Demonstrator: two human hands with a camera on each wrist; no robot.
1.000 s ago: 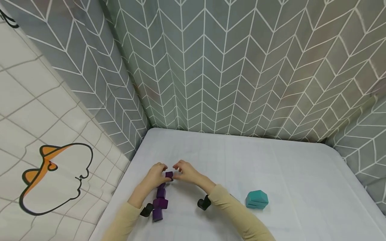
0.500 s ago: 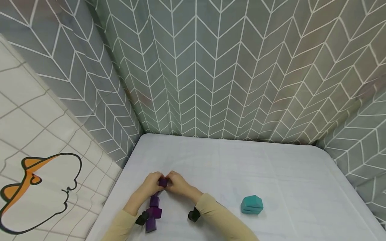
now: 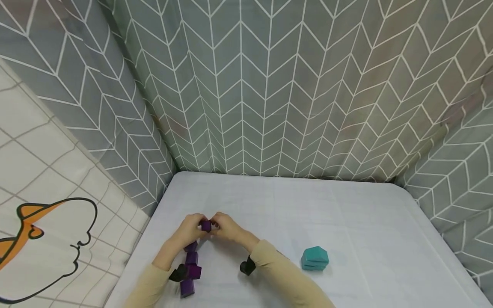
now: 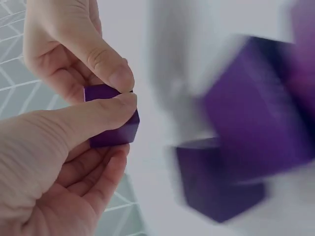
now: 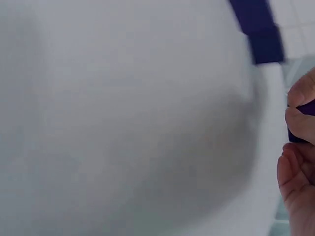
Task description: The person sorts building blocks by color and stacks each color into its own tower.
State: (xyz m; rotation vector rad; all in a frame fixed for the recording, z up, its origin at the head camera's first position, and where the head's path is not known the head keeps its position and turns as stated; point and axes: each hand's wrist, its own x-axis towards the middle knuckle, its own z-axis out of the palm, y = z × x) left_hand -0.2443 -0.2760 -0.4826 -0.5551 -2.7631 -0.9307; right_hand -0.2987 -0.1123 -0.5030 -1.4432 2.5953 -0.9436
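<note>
My left hand (image 3: 188,230) and right hand (image 3: 230,229) meet at the far left of the table, pinching one small purple cube (image 3: 206,226) from either side. In the left wrist view the thumbs meet on the cube (image 4: 115,136), with curled fingers beneath. Nearer to me, a line of purple blocks (image 3: 191,258) runs along the table beside my left forearm; one of them (image 3: 193,271) sticks out sideways. The blocks (image 4: 258,113) blur in the left wrist view. Only parts of the hands and cube show at the right wrist view's edge.
A teal block-like piece (image 3: 315,258) with a slanted top stands to the right on the white-covered table (image 3: 285,205). Black wrist cameras (image 3: 247,266) sit at both sleeves. Patterned grey curtains (image 3: 262,94) hang behind, and a white gridded cloth (image 3: 57,171) at the left.
The right hand has closed in on the cube, and both hands now pinch it. The cube has come away from the line's far end. The head view has shifted slightly.
</note>
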